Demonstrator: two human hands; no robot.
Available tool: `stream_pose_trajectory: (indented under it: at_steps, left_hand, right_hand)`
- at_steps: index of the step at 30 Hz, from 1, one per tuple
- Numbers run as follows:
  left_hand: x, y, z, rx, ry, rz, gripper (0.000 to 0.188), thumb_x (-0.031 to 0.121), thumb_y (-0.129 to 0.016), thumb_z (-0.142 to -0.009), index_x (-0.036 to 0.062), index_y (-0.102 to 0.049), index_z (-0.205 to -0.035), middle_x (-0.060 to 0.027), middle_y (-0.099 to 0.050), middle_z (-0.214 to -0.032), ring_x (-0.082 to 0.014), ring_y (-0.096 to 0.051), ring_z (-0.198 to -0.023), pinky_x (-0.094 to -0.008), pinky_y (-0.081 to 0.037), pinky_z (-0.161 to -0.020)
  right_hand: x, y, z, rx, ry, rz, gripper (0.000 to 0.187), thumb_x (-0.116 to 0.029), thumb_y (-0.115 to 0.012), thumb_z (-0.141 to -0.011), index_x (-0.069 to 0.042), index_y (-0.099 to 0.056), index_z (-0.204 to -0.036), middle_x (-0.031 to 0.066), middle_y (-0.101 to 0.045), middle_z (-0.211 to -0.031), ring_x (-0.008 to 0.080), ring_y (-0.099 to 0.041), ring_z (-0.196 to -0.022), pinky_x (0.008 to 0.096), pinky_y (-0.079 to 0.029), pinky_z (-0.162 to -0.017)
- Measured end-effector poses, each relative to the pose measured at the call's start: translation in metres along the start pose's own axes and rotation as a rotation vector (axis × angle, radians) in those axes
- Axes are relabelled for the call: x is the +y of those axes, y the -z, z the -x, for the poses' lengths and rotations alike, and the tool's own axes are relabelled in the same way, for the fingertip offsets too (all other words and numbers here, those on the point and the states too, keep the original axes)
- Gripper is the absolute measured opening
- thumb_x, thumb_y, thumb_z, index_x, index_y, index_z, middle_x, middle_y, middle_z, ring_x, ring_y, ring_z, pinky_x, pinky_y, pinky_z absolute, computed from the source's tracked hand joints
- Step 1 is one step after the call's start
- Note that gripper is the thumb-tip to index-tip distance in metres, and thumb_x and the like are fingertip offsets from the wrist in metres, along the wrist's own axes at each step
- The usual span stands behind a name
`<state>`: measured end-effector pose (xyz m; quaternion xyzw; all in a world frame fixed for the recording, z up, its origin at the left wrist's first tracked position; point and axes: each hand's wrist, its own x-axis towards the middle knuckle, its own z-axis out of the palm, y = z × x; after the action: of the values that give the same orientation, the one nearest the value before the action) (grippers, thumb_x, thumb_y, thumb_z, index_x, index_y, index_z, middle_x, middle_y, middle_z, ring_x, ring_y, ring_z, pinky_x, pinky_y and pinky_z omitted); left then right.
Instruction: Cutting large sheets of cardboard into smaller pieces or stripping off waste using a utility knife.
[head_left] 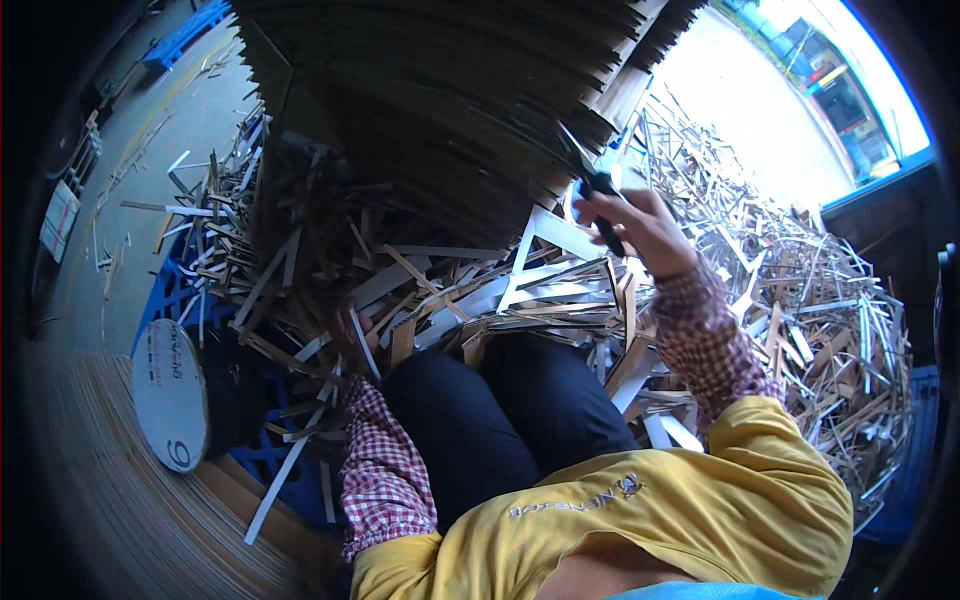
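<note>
My right hand (648, 228) is raised at the side of a tall stack of brown cardboard sheets (430, 110). It is closed round a cutting tool (598, 184) with a dark handle and a pointed blade tilted up toward the stack's edge; its exact kind is unclear. Below, in shadow beside my left knee, my left hand (366, 332) is low among the scrap strips. A pale strip (362, 345) crosses in front of it. Shadow hides most of its fingers, so I cannot tell whether it grips anything.
Cardboard offcuts (780, 320) heap around my legs and far to the right. To the left are a blue plastic pallet (178, 285), a round white-faced spool (170, 395) and stacked flat sheets (120, 480). Bright ground (770, 130) extends beyond the heap at the upper right.
</note>
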<state>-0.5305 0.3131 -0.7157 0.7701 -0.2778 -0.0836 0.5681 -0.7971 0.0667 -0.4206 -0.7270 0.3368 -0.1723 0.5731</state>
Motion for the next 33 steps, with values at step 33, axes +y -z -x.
stream_pose_trajectory:
  at_steps: [33]
  left_hand:
    - [-0.031,0.011,-0.021,0.217,-0.514,-0.543,0.032,0.009,-0.053,-0.074,0.0015,-0.051,-0.104,-0.0154,-0.049,-0.108,-0.0327,-0.048,-0.096,-0.0398,-0.040,-0.082]
  right_hand:
    - [0.098,0.029,0.050,0.299,-0.055,0.412,0.026,-0.025,-0.054,-0.077,0.000,-0.057,-0.071,-0.0002,-0.049,-0.054,0.0060,-0.042,-0.048,0.0241,-0.033,-0.042]
